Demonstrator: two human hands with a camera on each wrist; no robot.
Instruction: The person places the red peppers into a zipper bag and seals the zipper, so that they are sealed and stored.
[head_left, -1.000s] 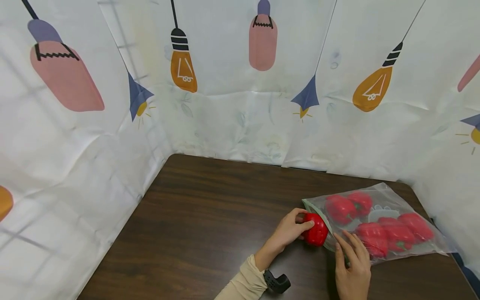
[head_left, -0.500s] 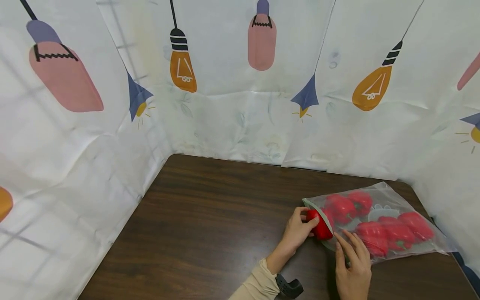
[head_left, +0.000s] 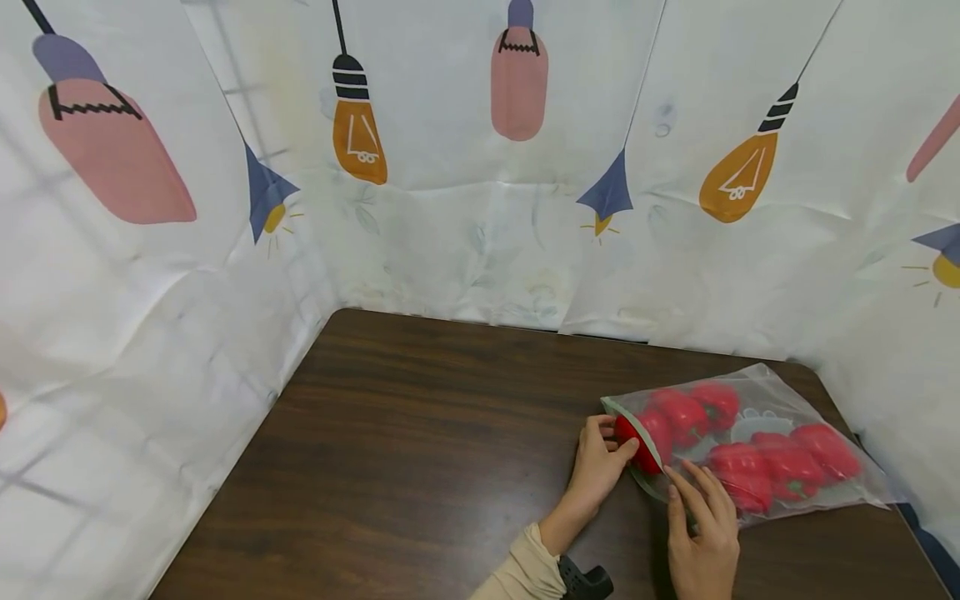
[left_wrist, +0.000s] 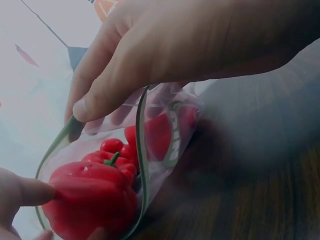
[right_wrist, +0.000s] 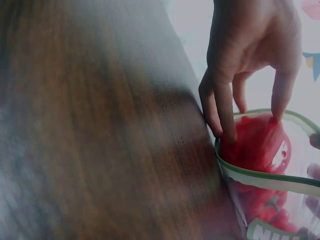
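Note:
A clear zip bag (head_left: 817, 400) with a green-edged mouth lies on the table's right side. Through its film show several red bell peppers (head_left: 783, 465). My left hand (head_left: 598, 467) holds another bell pepper (left_wrist: 95, 200) by its near end, thumb and fingers spread around it. Most of that pepper is inside the mouth, as the right wrist view shows, with the left hand's fingertips right at the rim. My right hand (head_left: 703, 529) pinches the near edge of the opening; in the left wrist view its thumb lies over the green rim (left_wrist: 142, 135), and the film covers its other fingers.
The dark wood-grain table (head_left: 412, 442) extends to the left of the bag. A white cloth printed with lamps (head_left: 465, 250) hangs behind it and along its left side. A black wrist device (head_left: 585, 582) sits by the left sleeve (head_left: 525, 567).
The left hand has moved slightly right and pushed the pepper from in front of the bag into its mouth. The right hand has kept its hold on the rim. The head view has shifted a little.

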